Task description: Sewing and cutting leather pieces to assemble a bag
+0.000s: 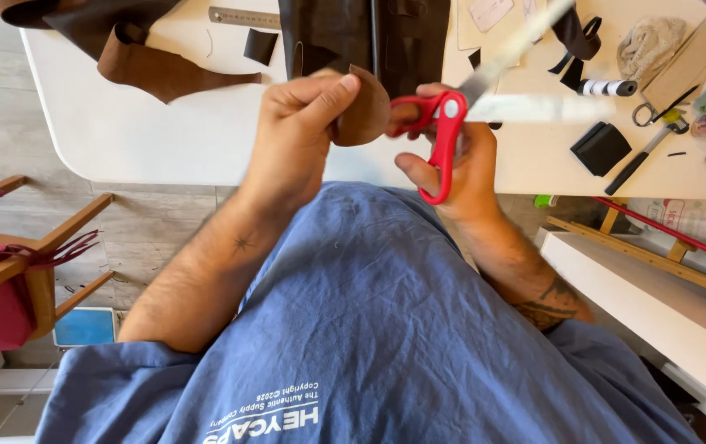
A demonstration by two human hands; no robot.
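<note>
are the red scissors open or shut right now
Open: the two blades of the red scissors in the right hand spread apart in a V, though motion-blurred.

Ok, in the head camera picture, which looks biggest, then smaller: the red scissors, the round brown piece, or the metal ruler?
1. Red scissors, though closest to the camera.
2. Metal ruler, partly covered.
3. Round brown piece, held in the left hand.

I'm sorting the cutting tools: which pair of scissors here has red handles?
The large scissors in the right hand, blades open beside the brown leather piece. The small scissors lying on the table have dark metal handles.
</note>
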